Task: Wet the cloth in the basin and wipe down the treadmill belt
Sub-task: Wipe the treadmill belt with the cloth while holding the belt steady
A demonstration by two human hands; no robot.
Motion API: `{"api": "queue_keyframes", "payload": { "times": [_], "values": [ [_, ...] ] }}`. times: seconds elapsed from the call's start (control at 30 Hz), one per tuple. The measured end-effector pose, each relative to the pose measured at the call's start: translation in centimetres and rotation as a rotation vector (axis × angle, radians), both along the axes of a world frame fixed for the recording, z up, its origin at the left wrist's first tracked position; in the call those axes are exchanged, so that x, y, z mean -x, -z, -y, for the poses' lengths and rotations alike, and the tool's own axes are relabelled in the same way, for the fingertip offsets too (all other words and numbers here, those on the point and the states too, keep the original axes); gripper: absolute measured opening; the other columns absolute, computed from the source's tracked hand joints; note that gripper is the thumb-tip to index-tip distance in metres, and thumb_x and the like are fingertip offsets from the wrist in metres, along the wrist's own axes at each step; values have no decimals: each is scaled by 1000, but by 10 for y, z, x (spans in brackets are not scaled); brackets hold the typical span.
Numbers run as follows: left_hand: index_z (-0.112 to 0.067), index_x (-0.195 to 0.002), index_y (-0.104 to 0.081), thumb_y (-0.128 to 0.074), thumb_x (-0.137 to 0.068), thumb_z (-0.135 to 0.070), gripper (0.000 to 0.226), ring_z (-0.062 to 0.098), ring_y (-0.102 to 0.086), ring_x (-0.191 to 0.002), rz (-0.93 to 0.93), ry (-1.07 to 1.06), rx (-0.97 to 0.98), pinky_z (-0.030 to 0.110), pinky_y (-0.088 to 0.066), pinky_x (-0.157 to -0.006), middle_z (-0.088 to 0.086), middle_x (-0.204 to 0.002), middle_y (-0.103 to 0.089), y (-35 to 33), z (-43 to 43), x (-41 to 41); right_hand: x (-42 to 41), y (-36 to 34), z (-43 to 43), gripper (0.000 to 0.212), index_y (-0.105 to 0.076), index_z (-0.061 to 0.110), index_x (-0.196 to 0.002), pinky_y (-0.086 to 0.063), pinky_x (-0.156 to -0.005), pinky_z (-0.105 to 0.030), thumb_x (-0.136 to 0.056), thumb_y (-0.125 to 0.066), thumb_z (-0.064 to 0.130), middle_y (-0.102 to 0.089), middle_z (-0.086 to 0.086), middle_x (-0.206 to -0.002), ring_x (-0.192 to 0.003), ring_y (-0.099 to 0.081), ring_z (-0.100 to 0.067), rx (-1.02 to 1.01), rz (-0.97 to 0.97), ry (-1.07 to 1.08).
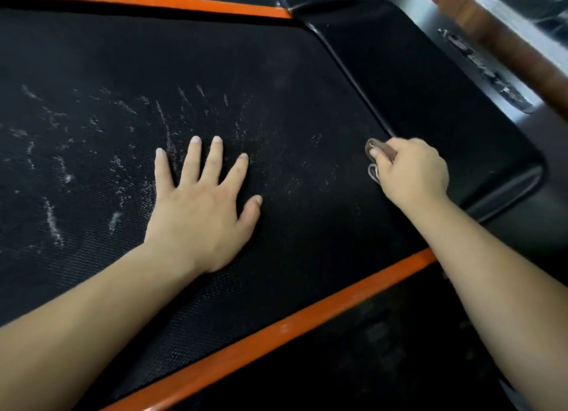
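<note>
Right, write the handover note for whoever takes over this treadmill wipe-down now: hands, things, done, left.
Left hand: flat, fingers spread, pressing on the treadmill belt.
Right hand: grips the bunched brown cloth at the belt's edge, beside the black end cover.
Basin: not in view. Whether the cloth is wet cannot be told.
Done: the belt between the hands looks mostly clean.
Left: white streaks cover the belt to the left of the left hand, so that stretch likely needs wiping next.
</note>
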State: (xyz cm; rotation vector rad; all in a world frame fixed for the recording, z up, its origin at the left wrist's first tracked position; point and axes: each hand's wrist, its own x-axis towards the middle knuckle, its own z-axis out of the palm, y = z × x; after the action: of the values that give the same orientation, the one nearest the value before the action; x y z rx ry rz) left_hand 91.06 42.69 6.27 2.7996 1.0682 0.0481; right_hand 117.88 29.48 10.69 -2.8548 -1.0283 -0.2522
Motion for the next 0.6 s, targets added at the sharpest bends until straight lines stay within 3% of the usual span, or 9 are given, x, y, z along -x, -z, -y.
{"api": "queue_keyframes", "payload": {
  "times": [0.17, 0.37, 0.5, 0.6],
  "values": [
    [-28, -160, -17, -7, -95, -66, 76, 33, 5, -156, 16, 2, 34, 65, 5, -121, 11, -170, -7, -5, 1, 4, 26, 0, 53, 30, -59, 20, -83, -40, -69, -39, -100, -50, 43, -55, -4, -78, -72, -49, -27, 80, 30, 55],
    [-20, -157, -28, -32, -99, -56, 69, 26, -2, -157, 182, 33, 213, 55, 8, -124, 7, -169, -16, -16, 0, 20, 69, 1, 53, 29, -68, 21, -90, -44, -69, -37, -97, -56, 46, -66, -4, -83, -80, -59, -26, -78, -138, -40],
    [-13, -155, -32, -39, -96, -48, 69, 25, -13, -156, 246, 123, 259, 48, -1, -127, 7, -164, -30, -20, -1, 50, 125, -1, 51, 21, -74, 32, -99, -46, -69, -31, -93, -63, 49, -67, 4, -89, -78, -61, -14, -145, -226, -192],
    [-14, -149, -44, -43, -101, -44, 56, 20, -32, -149, 346, 158, 311, 41, -16, -126, 4, -152, -49, -24, -2, 75, 173, 2, 33, 20, -76, 37, -100, -52, -72, -32, -88, -65, 50, -68, 8, -89, -79, -65, -6, -211, -376, -354]
  ]
}}
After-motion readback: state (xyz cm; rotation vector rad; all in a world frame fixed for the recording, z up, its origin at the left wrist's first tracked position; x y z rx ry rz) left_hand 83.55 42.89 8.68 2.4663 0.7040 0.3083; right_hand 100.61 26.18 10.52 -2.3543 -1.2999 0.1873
